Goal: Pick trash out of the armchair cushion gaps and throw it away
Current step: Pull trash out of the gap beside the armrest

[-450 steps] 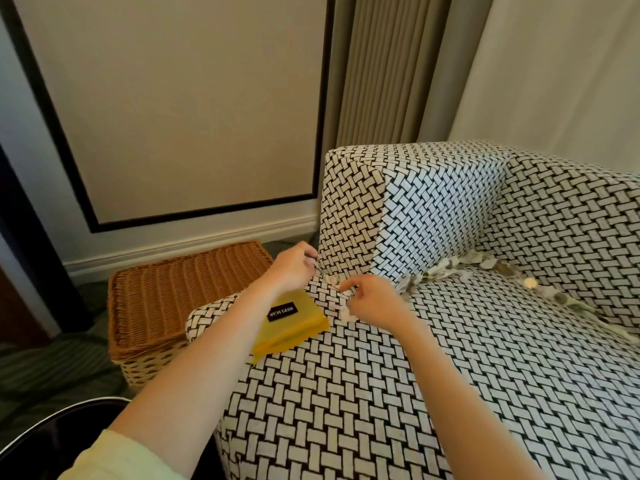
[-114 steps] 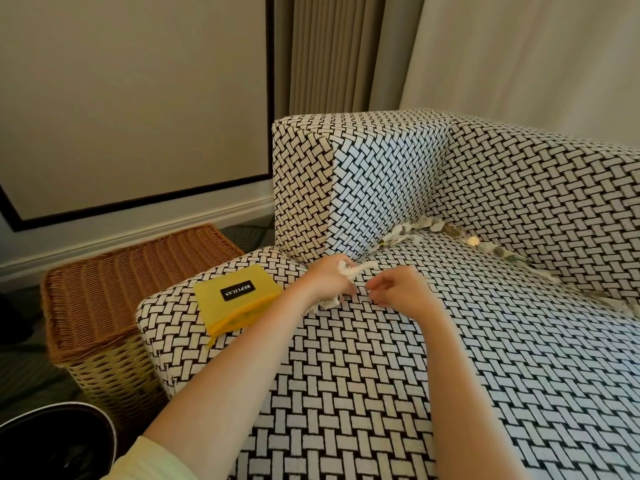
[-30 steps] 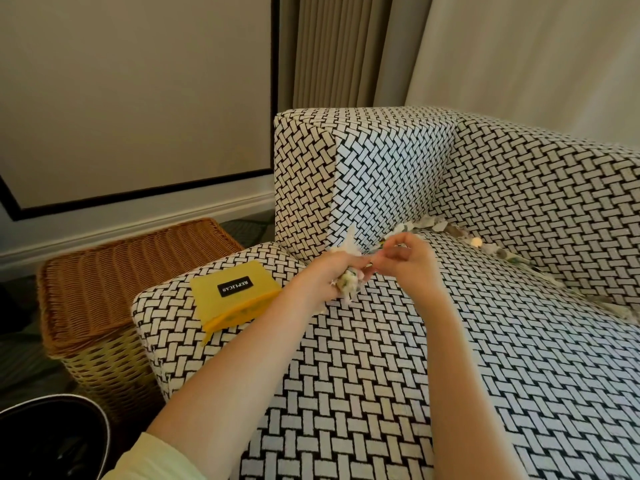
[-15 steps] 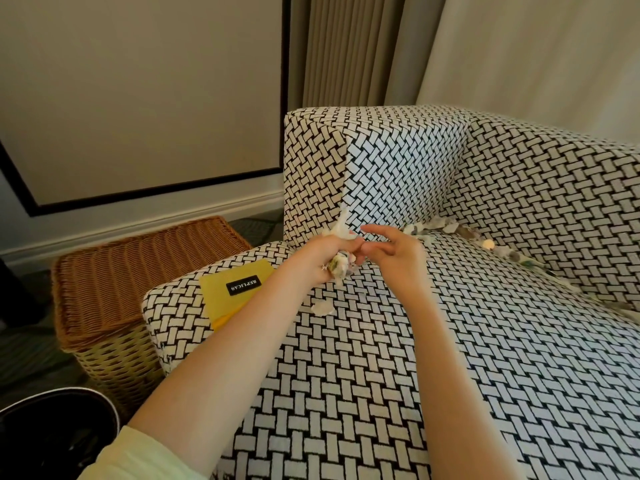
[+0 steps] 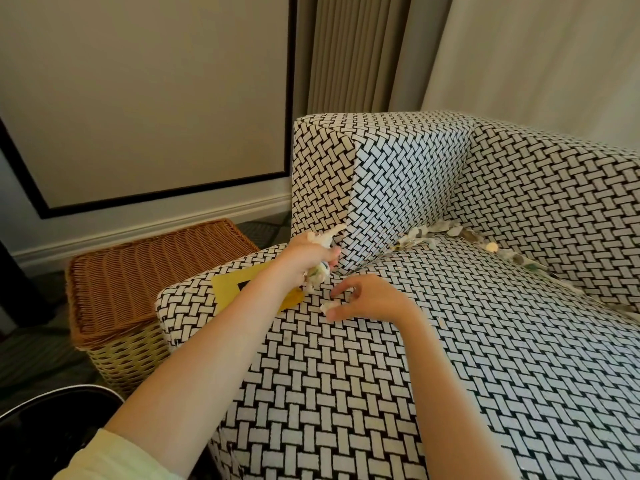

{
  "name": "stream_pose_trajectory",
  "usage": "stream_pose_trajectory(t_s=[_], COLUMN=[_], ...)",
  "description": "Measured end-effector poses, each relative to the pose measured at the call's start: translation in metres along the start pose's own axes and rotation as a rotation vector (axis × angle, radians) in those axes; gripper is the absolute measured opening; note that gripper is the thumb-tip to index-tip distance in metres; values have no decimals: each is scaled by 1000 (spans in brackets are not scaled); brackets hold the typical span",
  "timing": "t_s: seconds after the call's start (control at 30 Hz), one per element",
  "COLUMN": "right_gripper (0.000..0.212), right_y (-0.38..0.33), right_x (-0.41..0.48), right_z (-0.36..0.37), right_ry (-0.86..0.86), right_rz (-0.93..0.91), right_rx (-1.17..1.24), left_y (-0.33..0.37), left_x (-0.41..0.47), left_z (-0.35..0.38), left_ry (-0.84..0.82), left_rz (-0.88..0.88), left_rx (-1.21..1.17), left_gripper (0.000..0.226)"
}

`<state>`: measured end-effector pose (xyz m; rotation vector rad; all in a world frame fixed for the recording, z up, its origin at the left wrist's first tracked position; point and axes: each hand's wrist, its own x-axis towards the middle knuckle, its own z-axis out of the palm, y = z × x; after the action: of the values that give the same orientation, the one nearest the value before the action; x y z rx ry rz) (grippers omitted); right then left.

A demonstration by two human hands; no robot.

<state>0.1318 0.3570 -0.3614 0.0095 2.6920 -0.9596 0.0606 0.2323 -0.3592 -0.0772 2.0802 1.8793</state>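
Note:
My left hand (image 5: 306,252) grips a bunch of crumpled paper scraps (image 5: 320,270) above the front left corner of the black-and-white woven armchair seat (image 5: 485,358). My right hand (image 5: 369,299) hovers low over the seat with fingers spread and loosely curled around a small white scrap (image 5: 326,308) that lies on the cushion; I cannot tell if the fingers touch it. More scraps of trash (image 5: 450,232) line the gap between the seat and the backrest, running to the right.
A yellow card (image 5: 228,289) with a black label lies on the seat's left corner, partly under my left forearm. A wicker basket with a lid (image 5: 138,271) stands left of the chair. A dark round bin (image 5: 45,438) sits at the bottom left.
My right hand has left the bunch in my left hand and dropped down to the fallen white scrap on the cushion. My left hand keeps its grip on the scraps.

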Motion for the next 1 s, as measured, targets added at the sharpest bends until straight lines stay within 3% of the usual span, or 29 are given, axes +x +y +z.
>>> stream_pose_trajectory(t_s=[0.13,0.23,0.33,0.4,0.5,0.63,0.73,0.8,0.93,1.0], right_gripper=[22,21,18,15,13,26,33,32,31,32], right_y=[-2,4,7,6,5,6,11,20,28,30], right_x=[5,4,2,2,4,6,5,3,0,3], right_z=[6,-2,-10,-14,-14,-13,-19,-25,-20,-12], right_ry=[63,164,358,434,484,547,558,610,417,414], right_rz=[-11,13,-10,-50,-104,-123,-97,-45,85,104], right_rx=[-4,186,445,488,434,330,402,321,141,99], left_y=[-2,-7,-8,-4,1,5,8,9,7,6], left_x=[-1,0,0,-3,-7,-11,-9,-8,-10,-12], left_z=[-3,1,8,14,20,20,18,16,15,15], left_ry=[-57,-72,-89,-168,-267,-359,-268,-207,-198,-194], left_rz=[-30,-58,-56,-73,-80,-72,-72,-83,-107,-121], left_rx=[39,89,134,64,-6,-8,6,-22,-104,-135], left_gripper=[51,56,46,43,46,18,32,41,29,24])
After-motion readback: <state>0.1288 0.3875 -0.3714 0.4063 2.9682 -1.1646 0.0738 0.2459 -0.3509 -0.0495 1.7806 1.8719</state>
